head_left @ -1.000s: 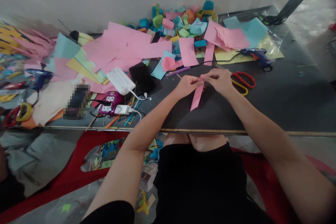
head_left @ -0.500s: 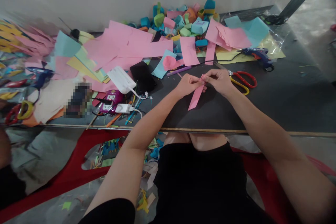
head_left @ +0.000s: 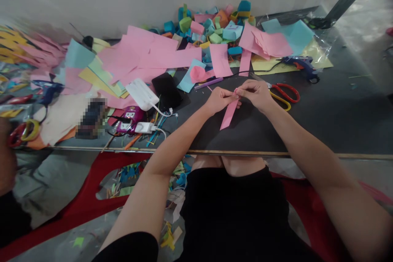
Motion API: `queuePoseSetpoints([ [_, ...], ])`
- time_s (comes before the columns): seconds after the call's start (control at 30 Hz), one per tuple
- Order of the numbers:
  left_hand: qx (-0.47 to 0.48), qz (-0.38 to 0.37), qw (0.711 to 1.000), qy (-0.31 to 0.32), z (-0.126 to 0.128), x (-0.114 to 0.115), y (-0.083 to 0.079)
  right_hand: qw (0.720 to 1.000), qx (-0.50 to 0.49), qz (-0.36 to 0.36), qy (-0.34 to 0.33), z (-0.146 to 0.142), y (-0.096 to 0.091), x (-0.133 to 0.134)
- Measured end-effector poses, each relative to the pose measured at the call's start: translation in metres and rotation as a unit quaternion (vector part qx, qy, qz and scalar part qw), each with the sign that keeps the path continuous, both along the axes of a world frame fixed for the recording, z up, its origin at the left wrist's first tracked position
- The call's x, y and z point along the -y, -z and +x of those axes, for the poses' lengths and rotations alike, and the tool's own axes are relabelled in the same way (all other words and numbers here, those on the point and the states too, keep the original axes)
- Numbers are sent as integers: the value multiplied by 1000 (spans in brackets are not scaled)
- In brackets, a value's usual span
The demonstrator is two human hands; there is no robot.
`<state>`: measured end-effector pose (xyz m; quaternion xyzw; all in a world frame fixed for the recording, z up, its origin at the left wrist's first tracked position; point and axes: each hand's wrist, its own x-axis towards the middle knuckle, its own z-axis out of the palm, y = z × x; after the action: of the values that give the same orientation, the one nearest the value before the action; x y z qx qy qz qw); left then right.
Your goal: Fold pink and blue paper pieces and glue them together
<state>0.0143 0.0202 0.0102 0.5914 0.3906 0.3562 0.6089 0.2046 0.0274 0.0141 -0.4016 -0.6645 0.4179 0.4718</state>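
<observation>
A narrow pink paper strip [head_left: 229, 115] hangs down over the dark table [head_left: 322, 118] from my two hands. My left hand [head_left: 218, 100] pinches the strip's top end from the left, fingers closed. My right hand [head_left: 256, 93] pinches the same end from the right, fingers curled over it. The top end itself is hidden between my fingertips. Red and yellow scissors [head_left: 284, 94] lie just right of my right hand.
Pink, blue and yellow paper sheets [head_left: 150, 55] cover the table's back left. A heap of coloured paper loops [head_left: 215, 24] sits by the wall. A blue glue gun [head_left: 302, 65] lies at the right, a black phone [head_left: 166, 90] and white power bank [head_left: 141, 94] at the left. Another person's body edges in at far left.
The hands stay together on the strip's top end and have barely shifted. The hanging strip looks slightly shorter than before.
</observation>
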Motion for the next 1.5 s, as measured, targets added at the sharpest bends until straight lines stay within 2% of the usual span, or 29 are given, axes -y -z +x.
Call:
queuePoseSetpoints([
  [0.2, 24, -16, 1000, 1, 1, 1, 0, 1000, 17, -14, 22, 0, -2, 1],
  [0.43, 24, -27, 999, 4, 1, 2, -1, 999, -26, -36, 13, -3, -9, 5],
  [0.73, 33, -70, 996, 40, 5, 5, -2, 991, -86, -100, -1, -15, -5, 8],
  [0.8, 38, -45, 998, 8, 5, 2, 1, 988, -103, -116, 4, -17, -3, 7],
  [0.9, 29, 28, 994, -106, 2, -7, 8, 980, -107, -167, -3, -18, -1, 3],
  [0.97, 41, 50, 983, -171, 0, -12, 12, 976, -76, -202, -31, -16, -1, 1],
  [1.17, 79, 46, 972, -215, -2, -17, 12, 959, 47, -208, -185, -13, -4, 8],
  [1.23, 84, 50, 967, -233, -2, -19, 13, 954, 69, -204, -211, -15, -2, 11],
  [1.37, 100, 54, 955, -275, -6, -25, 16, 968, 51, -180, -168, -16, 2, 11],
  [1.5, 66, 33, 952, -297, -9, -29, 18, 984, 28, -133, -113, -16, 1, 10],
])
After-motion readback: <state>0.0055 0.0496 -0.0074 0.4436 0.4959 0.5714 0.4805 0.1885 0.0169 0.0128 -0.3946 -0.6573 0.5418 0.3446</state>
